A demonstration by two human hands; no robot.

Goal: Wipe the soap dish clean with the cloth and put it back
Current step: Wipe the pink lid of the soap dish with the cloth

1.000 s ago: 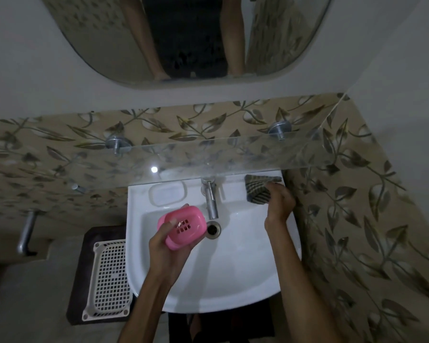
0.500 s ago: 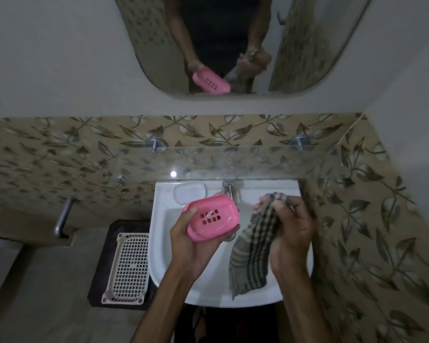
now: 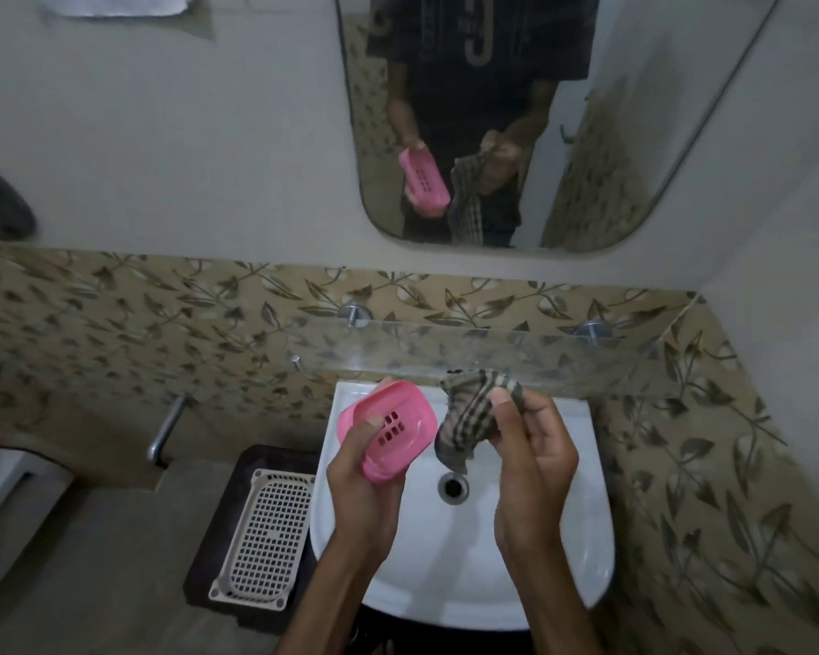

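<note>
The left hand (image 3: 360,479) grips the pink soap dish (image 3: 388,427) from below, thumb laid across its slotted inner face, and holds it tilted above the left part of the white sink (image 3: 573,536), with the hollow side turned up toward the camera. The right hand (image 3: 535,460) clutches the checked cloth (image 3: 474,418), bunched between thumb and curled fingers, with a loose end hanging down above the drain (image 3: 453,486). The cloth sits just beside the right edge of the dish; whether the two touch cannot be told. Both are raised over the basin, near its back rim, under the front edge of a clear glass shelf (image 3: 445,352) fixed to the leaf-patterned tiles (image 3: 162,323). The mirror (image 3: 634,134) above reflects the person's dark shirt, the dish and the cloth. On the floor left of the sink lies a pale perforated tray (image 3: 263,536) on a dark mat (image 3: 218,527), and a metal handle (image 3: 166,427) sticks out from the tiled wall.
</note>
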